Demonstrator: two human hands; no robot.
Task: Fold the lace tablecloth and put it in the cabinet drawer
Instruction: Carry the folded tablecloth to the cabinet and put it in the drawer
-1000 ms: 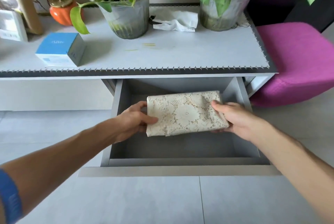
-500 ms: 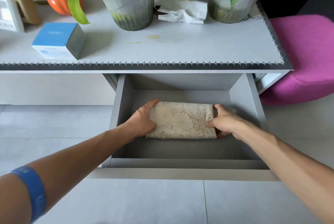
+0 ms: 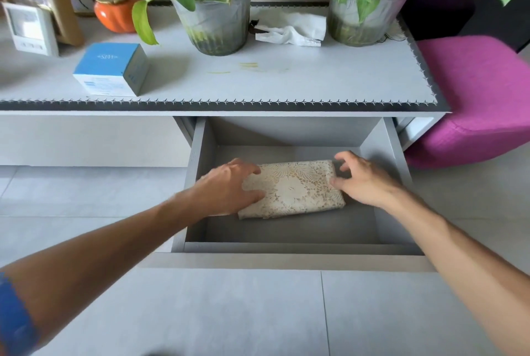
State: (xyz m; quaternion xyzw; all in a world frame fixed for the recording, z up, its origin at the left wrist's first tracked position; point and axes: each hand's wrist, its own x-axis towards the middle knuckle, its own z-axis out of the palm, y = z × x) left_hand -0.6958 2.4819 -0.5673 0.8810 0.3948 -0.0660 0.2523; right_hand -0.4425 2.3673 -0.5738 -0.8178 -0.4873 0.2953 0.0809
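Note:
The folded cream lace tablecloth (image 3: 298, 189) lies flat on the bottom of the open grey cabinet drawer (image 3: 286, 260), slightly askew. My left hand (image 3: 226, 189) rests palm down on the cloth's left end, fingers loosely spread and not gripping it. My right hand (image 3: 364, 180) is at the cloth's right end with fingers apart and lifted. Only its thumb tip is at the cloth's edge.
The cabinet top (image 3: 258, 80) holds a blue and white box (image 3: 111, 68), two potted plants (image 3: 215, 22), a crumpled tissue (image 3: 292, 30), an orange vase (image 3: 116, 15) and a small display (image 3: 30, 28). A magenta stool (image 3: 476, 97) stands to the right. Grey tiled floor lies below.
The cloth went from held above the drawer down onto its bottom. Both hands have loosened, and the right hand's fingers have lifted off the cloth's end.

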